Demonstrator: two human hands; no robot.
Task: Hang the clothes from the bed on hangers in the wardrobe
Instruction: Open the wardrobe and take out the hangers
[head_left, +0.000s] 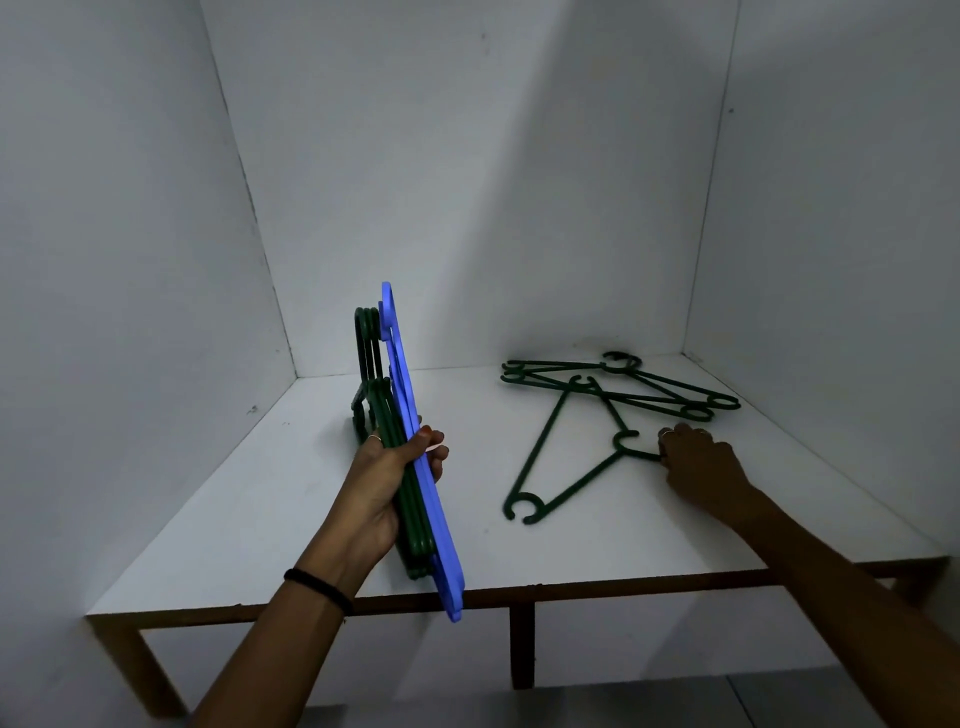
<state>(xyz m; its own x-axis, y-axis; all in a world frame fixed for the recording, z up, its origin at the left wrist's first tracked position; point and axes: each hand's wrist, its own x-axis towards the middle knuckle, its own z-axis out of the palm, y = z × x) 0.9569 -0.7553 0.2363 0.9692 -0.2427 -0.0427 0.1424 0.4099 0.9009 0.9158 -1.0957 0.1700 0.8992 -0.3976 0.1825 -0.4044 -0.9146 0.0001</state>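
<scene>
Fingers (675, 434) of the right hand (698, 467) seemingly pinch a green hanger (563, 470) lying on the shelf (260, 509); the left hand (387, 483) clutches the gathered hanger bundle (415, 467), ready for the wardrobe.

Illumination is dim and cool, with a blue-grey cast over the whole frame. Light enters from 5 o'clock, behind the camera. The back wall (467, 182) is brightest at 12 o'clock; a broad diagonal shadow darkens it toward 2 o'clock. The shelf (260, 493) is the brightest surface; no glare is present. The green hangers (618, 384) at 2 o'clock cast short, soft shadows. Wide-angle distortion bows the wall corners outward toward the edges. Focus is adequate at centre; fine detail is soft and dark areas are slightly noisy.
</scene>
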